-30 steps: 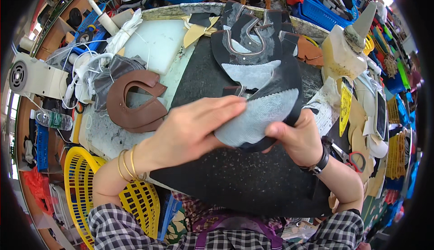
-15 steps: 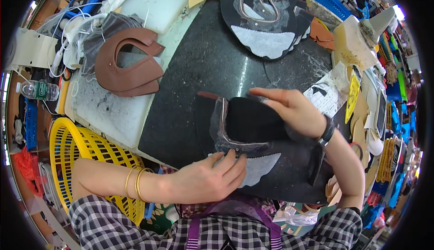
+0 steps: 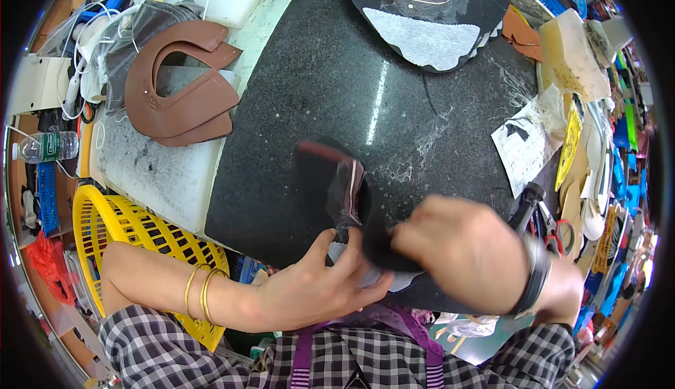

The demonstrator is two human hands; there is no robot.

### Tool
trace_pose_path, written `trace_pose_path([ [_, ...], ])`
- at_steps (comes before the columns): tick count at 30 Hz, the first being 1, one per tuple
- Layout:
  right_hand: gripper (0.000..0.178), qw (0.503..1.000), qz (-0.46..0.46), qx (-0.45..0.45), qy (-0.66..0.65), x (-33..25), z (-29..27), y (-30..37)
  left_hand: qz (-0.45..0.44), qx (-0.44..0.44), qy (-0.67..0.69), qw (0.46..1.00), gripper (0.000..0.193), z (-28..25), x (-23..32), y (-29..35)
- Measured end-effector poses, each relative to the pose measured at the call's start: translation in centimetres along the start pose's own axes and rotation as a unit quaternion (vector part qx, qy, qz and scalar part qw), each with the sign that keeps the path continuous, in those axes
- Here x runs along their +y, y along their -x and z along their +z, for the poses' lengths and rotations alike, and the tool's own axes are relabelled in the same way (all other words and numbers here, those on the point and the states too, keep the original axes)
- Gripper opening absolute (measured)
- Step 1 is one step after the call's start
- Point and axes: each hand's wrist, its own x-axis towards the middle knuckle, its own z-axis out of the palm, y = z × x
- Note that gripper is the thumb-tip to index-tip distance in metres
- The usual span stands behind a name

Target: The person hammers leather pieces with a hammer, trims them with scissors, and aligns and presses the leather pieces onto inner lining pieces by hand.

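Pinched in your left hand at lower centre, the black piece probably needs even support against creasing, though your blurred right hand's hold is unclear.

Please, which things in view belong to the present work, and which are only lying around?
Seemingly in use:
curved black piece, held in the left hand, the blurred right hand at its edge
probably the stack of similar black pieces

Apparently just lying about:
brown curved pieces
yellow basket
scissors
clear bottle
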Motion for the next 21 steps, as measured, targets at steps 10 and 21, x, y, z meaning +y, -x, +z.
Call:
trace_pose_path([
  [10,0.022,0.972,0.011,0.166,0.166,-2.5,6.5,2.4,0.013,0.064,0.112,0.992,0.051,-0.5,-3.4,0.6],
  [21,0.029,0.966,-0.009,0.095,0.24,-3.1,5.9,2.8,-0.039,0.053,0.189,0.98,0.042,-2.5,-6.5,0.2],
])
